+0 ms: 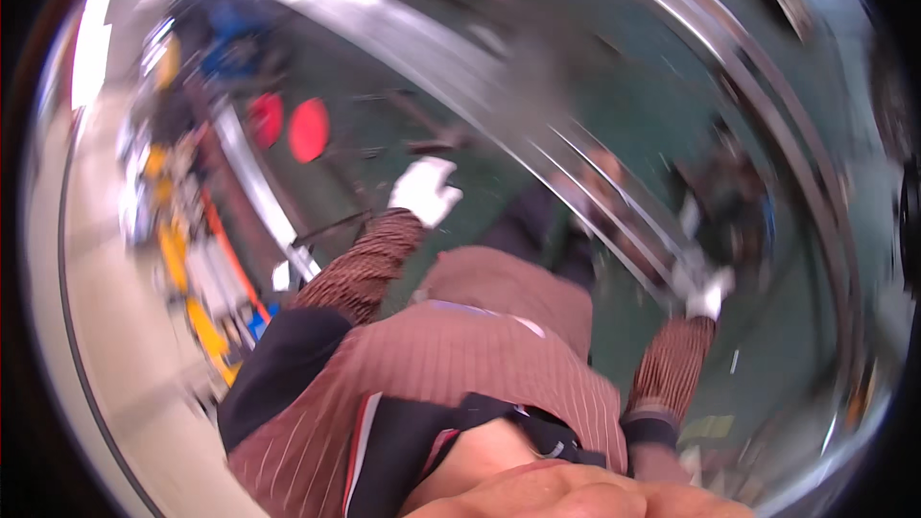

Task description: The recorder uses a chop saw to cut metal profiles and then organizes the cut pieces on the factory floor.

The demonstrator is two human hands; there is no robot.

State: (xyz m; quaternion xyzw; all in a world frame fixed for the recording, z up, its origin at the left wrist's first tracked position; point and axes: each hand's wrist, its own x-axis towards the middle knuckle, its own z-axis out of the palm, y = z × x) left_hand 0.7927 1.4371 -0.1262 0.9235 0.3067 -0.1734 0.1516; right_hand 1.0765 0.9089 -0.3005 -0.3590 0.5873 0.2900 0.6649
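Note:
My left hand (pixel 423 194), in a white glove, is held out ahead of my body with the thumb apart from the fingers. Nothing shows in it, and it hangs over the dark green floor (pixel 460 206). Off to the right, my right hand (pixel 708 295), gloved in white too, is smeared by motion. Its fingers look closed round a blurred grey thing (pixel 686 270), whose kind does not show. Thin, bright metal bars (pixel 628 201) slant down toward that hand. Brown ribbed sleeve covers (pixel 360 269) wrap both forearms, and a brown striped apron (pixel 499 345) covers my front.
A long, pale metal beam (pixel 384 34) crosses the far side. Curved-looking rails (pixel 758 67) run along the right. Two red discs (pixel 308 130) lie at the left, near a blue object (pixel 230 43) and yellow parts (pixel 204 331). A dark, blurred machine-like shape (pixel 734 201) stands beyond my right hand.

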